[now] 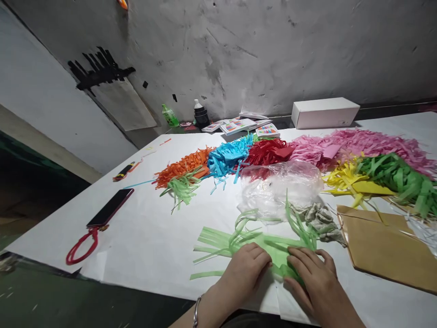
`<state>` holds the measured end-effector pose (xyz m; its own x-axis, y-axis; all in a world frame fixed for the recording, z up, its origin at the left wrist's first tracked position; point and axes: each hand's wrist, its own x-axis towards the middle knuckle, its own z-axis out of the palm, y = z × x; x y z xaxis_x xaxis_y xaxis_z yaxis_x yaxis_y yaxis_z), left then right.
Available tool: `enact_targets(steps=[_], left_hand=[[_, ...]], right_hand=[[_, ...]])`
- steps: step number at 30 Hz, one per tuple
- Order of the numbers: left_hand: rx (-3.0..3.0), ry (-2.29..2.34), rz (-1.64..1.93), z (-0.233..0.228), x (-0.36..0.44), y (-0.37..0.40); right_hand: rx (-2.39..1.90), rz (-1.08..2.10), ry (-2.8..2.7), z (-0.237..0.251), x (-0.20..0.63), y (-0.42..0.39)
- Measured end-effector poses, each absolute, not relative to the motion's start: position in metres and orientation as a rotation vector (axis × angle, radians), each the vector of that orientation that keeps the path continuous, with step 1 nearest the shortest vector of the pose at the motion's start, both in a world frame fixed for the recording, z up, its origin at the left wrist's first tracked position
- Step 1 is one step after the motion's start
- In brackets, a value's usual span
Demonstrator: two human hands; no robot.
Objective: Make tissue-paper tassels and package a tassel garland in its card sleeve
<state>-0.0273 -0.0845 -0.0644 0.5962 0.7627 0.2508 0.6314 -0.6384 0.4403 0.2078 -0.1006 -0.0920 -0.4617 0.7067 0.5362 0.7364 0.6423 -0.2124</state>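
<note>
A light green fringed sheet of tissue paper (269, 246) lies near the table's front edge, its cut strips spreading left and curling up at the back. My left hand (247, 269), with a silver bracelet at the wrist, has its fingers curled together on the front edge of the paper; its thumb is mostly hidden. My right hand (312, 278) grips the paper's right part, fingers over the top and thumb at the near side. Just behind the paper are a clear plastic bag (283, 182) and a crumpled grey cloth-like bundle (322, 221).
Fringed paper tassels in orange (187, 166), blue (228, 157), red (268, 152), pink (372, 143), yellow (348, 177) and dark green (403, 177) line the back. A brown board (385, 246) lies right, a phone (111, 207) left. A white box (324, 113) stands by the wall.
</note>
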Motion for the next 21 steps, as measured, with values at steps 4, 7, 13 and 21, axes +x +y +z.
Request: enact_targets(steps=[4,7,13,21], left_hand=[[2.476,1.107,0.576,-0.059,-0.030,-0.081],[2.422,1.109,0.585,-0.055,-0.033,-0.080],[2.423,1.154,0.585,-0.057,-0.031,-0.081],[2.389,1.164,0.518,-0.053,-0.031,-0.076]], right_hand=[[-1.087,-0.021,-2.254,-0.092,0.208,-0.101],[-1.177,-0.143,-2.219,-0.099,0.204,-0.101],[-1.541,-0.525,-2.038,-0.101,0.199,-0.099],[-1.049,0.081,-2.151,-0.089,0.190,-0.102]])
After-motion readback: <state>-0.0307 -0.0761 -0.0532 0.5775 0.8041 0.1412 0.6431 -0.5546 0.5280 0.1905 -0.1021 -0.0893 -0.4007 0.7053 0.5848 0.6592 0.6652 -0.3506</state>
